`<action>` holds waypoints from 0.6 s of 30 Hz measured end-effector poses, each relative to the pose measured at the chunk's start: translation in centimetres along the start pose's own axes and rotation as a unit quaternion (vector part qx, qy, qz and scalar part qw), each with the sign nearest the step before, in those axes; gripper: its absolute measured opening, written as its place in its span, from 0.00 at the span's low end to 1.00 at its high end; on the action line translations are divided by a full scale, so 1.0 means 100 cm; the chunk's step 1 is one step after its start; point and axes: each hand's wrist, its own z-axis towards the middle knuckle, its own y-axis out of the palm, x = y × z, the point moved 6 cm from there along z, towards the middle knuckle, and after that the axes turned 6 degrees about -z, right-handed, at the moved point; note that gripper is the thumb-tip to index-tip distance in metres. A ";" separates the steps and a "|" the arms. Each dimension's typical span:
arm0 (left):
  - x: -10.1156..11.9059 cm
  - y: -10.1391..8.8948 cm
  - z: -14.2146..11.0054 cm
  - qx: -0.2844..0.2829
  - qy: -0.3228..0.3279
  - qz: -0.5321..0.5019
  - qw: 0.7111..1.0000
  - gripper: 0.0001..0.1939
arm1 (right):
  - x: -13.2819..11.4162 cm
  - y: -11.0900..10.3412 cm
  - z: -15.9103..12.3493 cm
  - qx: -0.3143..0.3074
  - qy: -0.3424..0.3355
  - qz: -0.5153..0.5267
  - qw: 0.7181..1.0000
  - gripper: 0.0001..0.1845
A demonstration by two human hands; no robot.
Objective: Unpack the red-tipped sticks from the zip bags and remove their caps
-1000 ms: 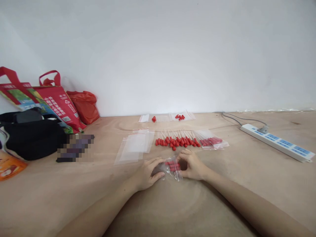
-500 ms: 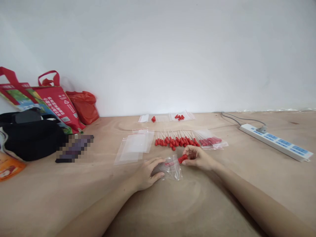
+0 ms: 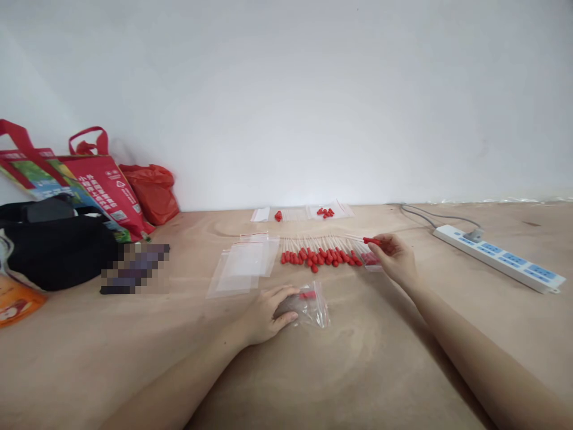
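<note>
Curving the left hand (image 3: 268,313) around one end of a clear bag (image 3: 313,313), with thumb and fingers spread apart; impossible to tell how firmly. Pinching red-tipped sticks (image 3: 371,240) between thumb and fingertips of the right hand (image 3: 396,263), near the right end of a row of loose sticks (image 3: 322,258).

All on a wooden worktop (image 3: 349,370), with the wall (image 3: 313,107) along its far edge and the near edge out of view. Broad room between the right forearm and the power strip (image 3: 499,254), also between the left forearm and the black bag (image 3: 62,254). Tighter behind the clear bag, with loose sticks and flat bags (image 3: 244,266) near it.

Behind the right hand, a filled bag (image 3: 370,261), partly covered. Hard to count the pinched sticks, with thin shafts fading against the background. Inside the clear bag, a red patch, blurred by glare and creases. Near the wall, small red tips (image 3: 325,212), too far off for detail. At left, a dark flat thing (image 3: 138,266) masked by coarse squares, and an orange packet (image 3: 20,301) cut off by the frame.
</note>
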 end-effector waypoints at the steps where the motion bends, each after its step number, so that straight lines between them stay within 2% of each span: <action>1: 0.000 0.000 0.000 -0.001 0.000 0.001 1.000 0.20 | -0.002 0.004 -0.003 -0.005 -0.029 -0.049 0.998 0.13; 4: -0.001 0.001 0.000 0.002 0.003 0.001 1.000 0.20 | -0.009 0.018 -0.011 -0.032 -0.122 -0.183 0.975 0.10; 7: -0.001 0.000 0.000 0.004 0.011 -0.005 1.000 0.20 | -0.015 0.029 -0.016 -0.064 -0.183 -0.237 0.952 0.10; 14: -0.001 0.000 0.000 0.001 0.006 -0.005 1.000 0.20 | -0.018 0.034 -0.019 -0.105 -0.214 -0.281 0.929 0.12; 18: -0.003 0.001 0.000 0.004 0.010 -0.011 1.000 0.20 | -0.034 0.034 -0.024 -0.117 -0.218 -0.280 0.928 0.11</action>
